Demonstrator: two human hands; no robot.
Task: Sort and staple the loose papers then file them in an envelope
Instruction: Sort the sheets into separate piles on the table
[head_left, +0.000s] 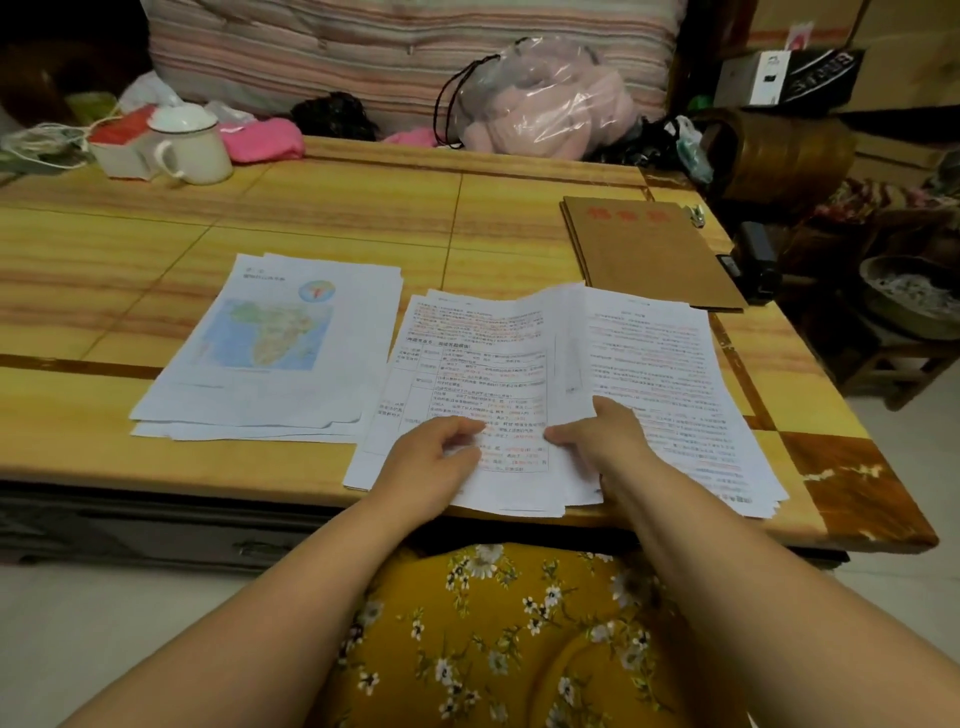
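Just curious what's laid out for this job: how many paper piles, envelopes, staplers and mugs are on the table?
Paper piles: 3: map pile, middle pile, right pile
Envelopes: 1: brown envelope
Staplers: 1: black stapler
Mugs: 1: lidded mug
Total: 6

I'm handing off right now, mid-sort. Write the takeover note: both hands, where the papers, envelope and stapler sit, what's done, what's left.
Left hand: fingers curled on the near part of the white printed sheets with the table, pinching them.
Right hand: gripping the same sheets' right edge, lifting it off the white text-page stack below.
White map-page pile: set apart to the left on the yellow wooden table.
Brown paper envelope: flat at far right, nothing visibly in it.
Black stapler: at the table's right edge, beside the envelope.
Done: map pile separated.
Left: finish sorting, staple, file.
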